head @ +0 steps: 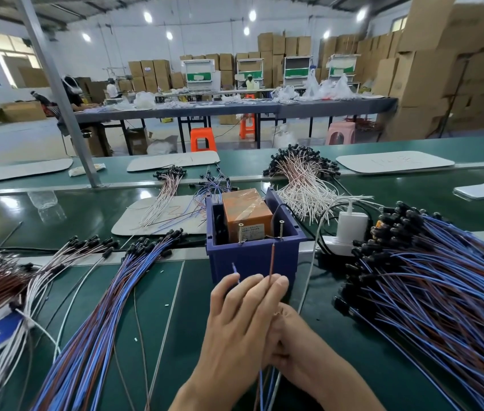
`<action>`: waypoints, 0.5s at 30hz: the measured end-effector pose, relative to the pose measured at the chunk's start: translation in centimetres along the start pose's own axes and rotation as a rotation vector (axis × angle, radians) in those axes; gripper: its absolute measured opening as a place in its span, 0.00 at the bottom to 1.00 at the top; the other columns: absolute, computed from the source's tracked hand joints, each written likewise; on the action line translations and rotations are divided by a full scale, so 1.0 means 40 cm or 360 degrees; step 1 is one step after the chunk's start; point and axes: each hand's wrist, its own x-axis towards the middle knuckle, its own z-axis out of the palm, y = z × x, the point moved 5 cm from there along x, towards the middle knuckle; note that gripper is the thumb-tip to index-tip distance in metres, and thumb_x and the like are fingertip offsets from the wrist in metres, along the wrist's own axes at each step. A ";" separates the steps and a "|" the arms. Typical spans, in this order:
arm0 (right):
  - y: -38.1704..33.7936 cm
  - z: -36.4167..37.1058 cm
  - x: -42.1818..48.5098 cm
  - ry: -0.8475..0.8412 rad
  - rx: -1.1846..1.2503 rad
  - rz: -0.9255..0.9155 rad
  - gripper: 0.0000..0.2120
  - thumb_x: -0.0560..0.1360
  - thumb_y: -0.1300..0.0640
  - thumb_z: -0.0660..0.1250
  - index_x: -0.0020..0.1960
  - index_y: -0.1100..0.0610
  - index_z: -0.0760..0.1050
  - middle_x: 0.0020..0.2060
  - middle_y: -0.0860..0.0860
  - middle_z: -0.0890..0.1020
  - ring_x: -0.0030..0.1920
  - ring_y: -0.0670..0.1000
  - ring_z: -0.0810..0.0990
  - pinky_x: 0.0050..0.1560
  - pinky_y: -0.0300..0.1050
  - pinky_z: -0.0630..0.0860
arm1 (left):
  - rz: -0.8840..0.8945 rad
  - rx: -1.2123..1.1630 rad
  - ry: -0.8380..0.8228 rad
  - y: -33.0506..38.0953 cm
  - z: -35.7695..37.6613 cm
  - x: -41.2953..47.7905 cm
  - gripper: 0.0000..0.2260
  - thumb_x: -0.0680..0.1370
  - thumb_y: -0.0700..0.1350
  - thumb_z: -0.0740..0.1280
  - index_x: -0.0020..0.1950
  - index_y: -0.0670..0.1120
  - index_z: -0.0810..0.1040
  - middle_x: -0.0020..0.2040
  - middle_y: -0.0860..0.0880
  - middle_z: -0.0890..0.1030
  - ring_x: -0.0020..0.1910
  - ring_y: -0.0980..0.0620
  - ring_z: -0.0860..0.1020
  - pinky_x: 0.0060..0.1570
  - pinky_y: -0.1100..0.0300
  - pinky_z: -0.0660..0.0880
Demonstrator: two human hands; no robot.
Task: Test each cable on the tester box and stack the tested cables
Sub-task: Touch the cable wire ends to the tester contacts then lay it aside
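Pinching cable (272, 262) before tester box (249, 258)

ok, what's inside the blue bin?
Inside the blue bin: orange tape-wrapped block, two upright screws by the near wall, a thin black wire. Walls and block hide the floor beneath.

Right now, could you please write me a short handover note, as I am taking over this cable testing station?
Left hand pinches one cable, its brown and blue ends pointing up in front of the tester box.
Right hand is mostly hidden behind it; grip unclear.
Neither end touches the screws yet.
Blue-and-brown cables lie in a left bundle and a right pile; which is tested, I cannot tell.
Next: touch ends to screws, then stack.
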 end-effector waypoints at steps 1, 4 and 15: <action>-0.002 -0.004 0.004 -0.0035 0.0052 -0.0050 0.06 0.75 0.52 0.70 0.45 0.51 0.86 0.28 0.49 0.74 0.25 0.45 0.67 0.23 0.36 0.67 | -0.0041 -0.0010 0.0029 -0.004 0.000 -0.001 0.18 0.82 0.42 0.57 0.72 0.41 0.68 0.70 0.49 0.70 0.73 0.52 0.63 0.70 0.50 0.65; -0.014 -0.013 0.010 -0.0088 0.0306 -0.0204 0.12 0.80 0.54 0.68 0.61 0.58 0.82 0.27 0.48 0.73 0.21 0.43 0.61 0.21 0.35 0.61 | -0.0323 -0.0087 0.0151 -0.036 0.003 -0.011 0.15 0.84 0.43 0.56 0.71 0.44 0.70 0.68 0.54 0.72 0.69 0.56 0.68 0.69 0.52 0.66; -0.023 -0.020 0.027 0.0426 0.0059 -0.0589 0.15 0.76 0.44 0.66 0.55 0.49 0.85 0.32 0.49 0.79 0.20 0.43 0.60 0.20 0.35 0.59 | -0.1287 -0.0578 0.0061 -0.074 0.039 -0.045 0.18 0.82 0.58 0.50 0.72 0.67 0.63 0.63 0.70 0.76 0.62 0.59 0.74 0.60 0.52 0.76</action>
